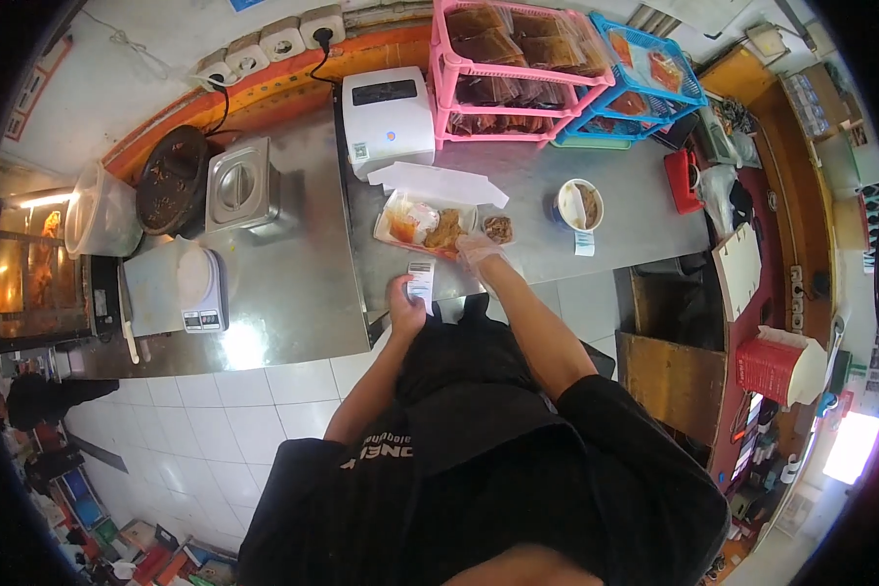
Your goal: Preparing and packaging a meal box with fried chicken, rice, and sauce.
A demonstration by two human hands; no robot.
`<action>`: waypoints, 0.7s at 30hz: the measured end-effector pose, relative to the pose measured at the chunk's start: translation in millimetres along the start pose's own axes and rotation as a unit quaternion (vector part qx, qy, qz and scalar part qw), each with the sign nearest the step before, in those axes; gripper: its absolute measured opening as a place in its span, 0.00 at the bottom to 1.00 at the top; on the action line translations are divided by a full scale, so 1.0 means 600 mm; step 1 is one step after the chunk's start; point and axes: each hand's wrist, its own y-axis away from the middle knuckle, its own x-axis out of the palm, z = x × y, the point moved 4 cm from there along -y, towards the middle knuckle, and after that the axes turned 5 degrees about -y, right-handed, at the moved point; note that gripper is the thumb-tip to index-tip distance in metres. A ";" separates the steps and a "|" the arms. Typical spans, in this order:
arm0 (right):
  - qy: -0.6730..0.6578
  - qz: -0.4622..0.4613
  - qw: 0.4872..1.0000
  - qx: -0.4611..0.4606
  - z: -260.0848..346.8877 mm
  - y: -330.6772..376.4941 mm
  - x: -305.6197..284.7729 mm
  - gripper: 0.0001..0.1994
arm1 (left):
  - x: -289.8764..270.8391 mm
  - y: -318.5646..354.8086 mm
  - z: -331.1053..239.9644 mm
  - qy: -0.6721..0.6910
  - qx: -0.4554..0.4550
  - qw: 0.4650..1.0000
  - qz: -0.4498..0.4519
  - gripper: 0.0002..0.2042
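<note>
My left hand (pixel 406 309), bare, is closed on a printed paper receipt (pixel 420 283) at the counter's front edge. In a clear plastic glove, my right hand (pixel 478 250) touches the front right corner of a food box (pixel 385 219); its fingers are too unclear to make out. The box's white lid (pixel 439 180) is folded back. Inside lie white rice (pixel 423 219) with orange-red sauce and a piece of brown, fried-looking food (pixel 445 230). Just right of the box is a small tub of brown food (pixel 498 230). A round paper tub (pixel 580 205) with a slip attached stands farther right.
Behind the box stand a white receipt printer (pixel 388 122), pink stacked racks (pixel 513 83) and blue racks (pixel 645 88) of packets. To the left are a lidded steel container (pixel 239 186), a stone mortar (pixel 173 181), a kitchen scale (pixel 201 290) and a knife (pixel 127 322). A red container (pixel 683 181) sits right.
</note>
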 end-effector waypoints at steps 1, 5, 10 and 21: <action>0.000 -0.006 1.000 -0.002 0.005 0.005 0.004 0.12 | 0.001 -0.004 -0.007 -0.037 -0.023 0.998 -0.033 0.24; -0.169 -0.053 0.984 -0.019 -0.074 -0.030 0.066 0.10 | 0.018 -0.039 -0.060 -0.160 -0.080 0.984 -0.003 0.19; -0.357 -0.017 0.925 0.125 -0.052 0.011 0.102 0.13 | 0.013 -0.040 -0.062 -0.166 -0.102 0.981 0.006 0.17; -0.699 -0.136 0.627 0.316 0.051 0.219 -0.014 0.17 | -0.019 0.005 -0.191 0.038 -0.203 0.939 0.276 0.30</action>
